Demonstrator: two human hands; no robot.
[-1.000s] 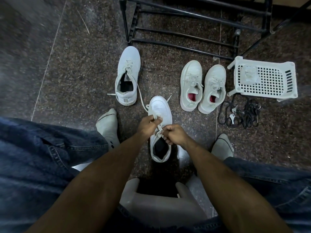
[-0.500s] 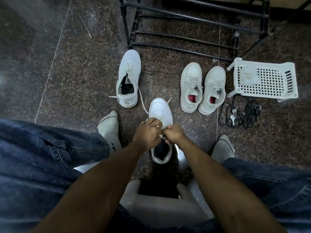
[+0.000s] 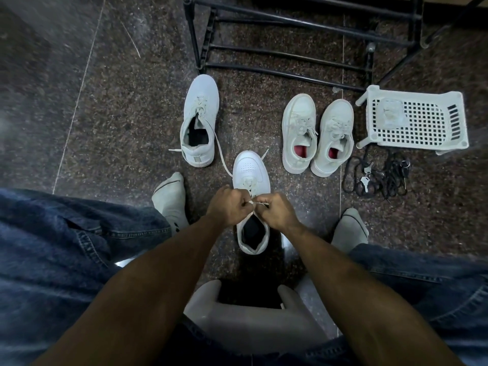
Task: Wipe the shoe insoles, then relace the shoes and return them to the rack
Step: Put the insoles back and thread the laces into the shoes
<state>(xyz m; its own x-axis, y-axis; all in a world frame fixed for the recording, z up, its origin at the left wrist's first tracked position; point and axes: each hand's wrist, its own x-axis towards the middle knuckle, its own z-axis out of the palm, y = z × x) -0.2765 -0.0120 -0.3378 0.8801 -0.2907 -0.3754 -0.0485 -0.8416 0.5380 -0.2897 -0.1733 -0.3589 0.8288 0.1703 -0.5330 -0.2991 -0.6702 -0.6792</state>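
Observation:
A white sneaker (image 3: pixel 249 167) stands on the floor between my feet, toe pointing away. Both my hands are over its tongue, knuckles nearly touching. My left hand (image 3: pixel 228 206) and my right hand (image 3: pixel 278 210) each pinch the white lace (image 3: pixel 260 204) between them. One loose lace end trails off to the upper left, another pokes out by the toe. A second white sneaker (image 3: pixel 199 120) with loose laces stands at the upper left. A laced pair with red insoles (image 3: pixel 317 133) stands to the right. The black metal shoe rack (image 3: pixel 290 38) is beyond them.
A white plastic basket (image 3: pixel 414 120) lies at the right with a crumpled cloth on it. Black laces and keys (image 3: pixel 377 178) lie below it. My socked feet (image 3: pixel 170 199) flank the shoe. I sit on a grey stool (image 3: pixel 250 320). Dark speckled floor lies to the left.
My hands have come together over the shoe's tongue, then drawn slightly apart with the lace pulled taut between them. The view shifted a little.

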